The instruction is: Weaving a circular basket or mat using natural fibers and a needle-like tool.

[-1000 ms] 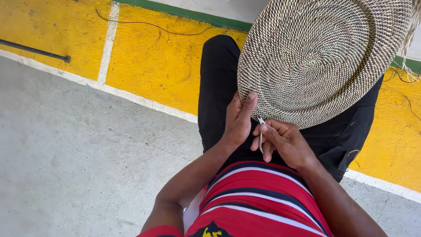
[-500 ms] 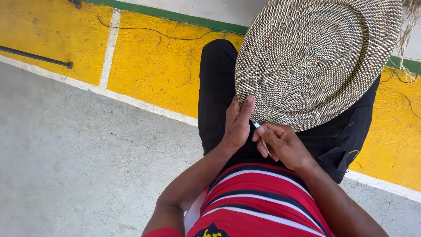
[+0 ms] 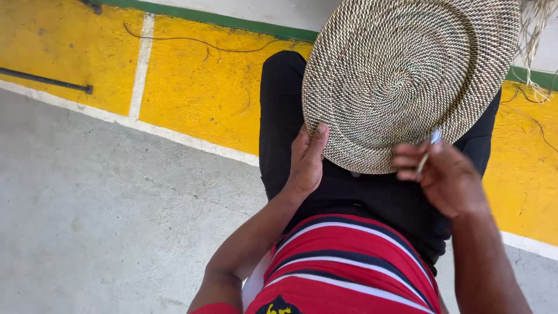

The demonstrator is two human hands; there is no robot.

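From the head camera, the round coiled basket tray of tan and dark woven fibre rests on my lap over my black trousers. My left hand curls round its near rim, thumb on top. My right hand pinches a thin pale needle-like tool at that rim. I judge a firm, level grip keeps the stitch tight. Loose straw strands hang at the far right edge, over the yellow painted floor.
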